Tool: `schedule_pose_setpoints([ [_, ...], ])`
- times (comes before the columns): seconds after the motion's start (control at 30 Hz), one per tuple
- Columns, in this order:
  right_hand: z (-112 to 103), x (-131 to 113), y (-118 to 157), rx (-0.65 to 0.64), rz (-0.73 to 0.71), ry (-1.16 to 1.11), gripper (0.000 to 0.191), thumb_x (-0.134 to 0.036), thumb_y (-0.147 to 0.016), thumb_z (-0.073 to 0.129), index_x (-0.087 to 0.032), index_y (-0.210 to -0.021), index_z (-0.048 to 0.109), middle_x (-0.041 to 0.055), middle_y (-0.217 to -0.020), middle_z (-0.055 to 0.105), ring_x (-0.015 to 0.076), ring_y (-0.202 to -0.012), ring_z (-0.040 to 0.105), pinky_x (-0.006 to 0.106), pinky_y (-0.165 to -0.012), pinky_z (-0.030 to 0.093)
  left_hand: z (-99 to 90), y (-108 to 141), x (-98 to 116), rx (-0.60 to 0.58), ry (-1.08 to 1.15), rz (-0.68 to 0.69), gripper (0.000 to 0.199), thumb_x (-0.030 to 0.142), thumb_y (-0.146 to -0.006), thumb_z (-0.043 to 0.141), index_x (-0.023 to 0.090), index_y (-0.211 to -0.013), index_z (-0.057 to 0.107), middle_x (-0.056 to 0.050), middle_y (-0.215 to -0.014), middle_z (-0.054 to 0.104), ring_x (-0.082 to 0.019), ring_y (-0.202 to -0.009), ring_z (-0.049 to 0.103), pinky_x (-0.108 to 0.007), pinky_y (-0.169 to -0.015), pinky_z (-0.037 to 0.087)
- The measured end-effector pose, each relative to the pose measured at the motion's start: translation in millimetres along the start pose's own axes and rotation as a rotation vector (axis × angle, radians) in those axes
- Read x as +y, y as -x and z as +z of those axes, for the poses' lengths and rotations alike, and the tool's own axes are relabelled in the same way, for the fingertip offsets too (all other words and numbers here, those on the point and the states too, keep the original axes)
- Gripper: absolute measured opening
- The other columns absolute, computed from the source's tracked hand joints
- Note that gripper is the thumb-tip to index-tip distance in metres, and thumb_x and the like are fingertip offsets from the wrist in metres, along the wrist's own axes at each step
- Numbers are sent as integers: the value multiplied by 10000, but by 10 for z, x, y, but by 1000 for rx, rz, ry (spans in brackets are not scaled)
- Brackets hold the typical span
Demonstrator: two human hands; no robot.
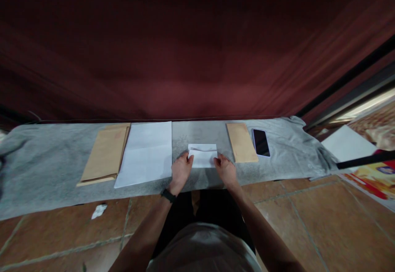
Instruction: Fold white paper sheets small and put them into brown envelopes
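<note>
A white sheet of paper [202,156], folded over on itself, lies in front of me on the grey cloth. My left hand [182,168] pinches its left edge between thumb and fingers. At the right edge, my right hand [226,169] grips the same sheet in a like way. Left of my hands rests a stack of larger white paper [146,152]. Beyond that is a pile of brown envelopes [105,152]. One smaller brown envelope [242,142] lies to the right of my right hand.
A phone [261,142] with a dark screen lies right of the small envelope. The grey cloth [43,161] covers a long, narrow surface against a dark red backdrop [185,58]. A crumpled white scrap [99,211] is on the tiled floor. Printed packaging [375,179] stands at far right.
</note>
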State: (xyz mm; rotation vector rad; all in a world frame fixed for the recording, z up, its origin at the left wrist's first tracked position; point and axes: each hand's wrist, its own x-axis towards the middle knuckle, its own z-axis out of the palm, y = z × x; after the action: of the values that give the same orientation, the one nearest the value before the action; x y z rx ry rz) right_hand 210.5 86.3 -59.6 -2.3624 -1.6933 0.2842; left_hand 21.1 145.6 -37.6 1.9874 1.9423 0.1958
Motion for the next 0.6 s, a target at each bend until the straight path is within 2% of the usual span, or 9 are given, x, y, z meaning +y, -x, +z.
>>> schedule_pose_setpoints([
  [0.3,36,-55,-125,73,-15,56,234,-365,-1034,508,-175,-1030,645,123,-926,755,227,-832,724,297,-749,479,68,-116,53,53,-82,13,411,430,-1017,413,174,-1186,686,-164,-930,771,-316,-854,742,-346,-708,503],
  [0.47,71,-45,-214,108,-21,60,259,-390,-1039,493,-169,-1018,627,130,-915,750,243,-842,719,323,-776,478,85,-189,75,75,-89,31,444,426,-1021,400,166,-1270,659,-173,-926,769,-316,-849,738,-351,-729,504],
  [0.6,108,-43,-277,173,-37,77,263,-390,-1044,479,-169,-1010,618,120,-886,747,241,-825,712,324,-768,474,117,-243,80,95,-101,27,450,433,-1022,392,166,-1265,660,-174,-910,771,-311,-843,739,-344,-735,497],
])
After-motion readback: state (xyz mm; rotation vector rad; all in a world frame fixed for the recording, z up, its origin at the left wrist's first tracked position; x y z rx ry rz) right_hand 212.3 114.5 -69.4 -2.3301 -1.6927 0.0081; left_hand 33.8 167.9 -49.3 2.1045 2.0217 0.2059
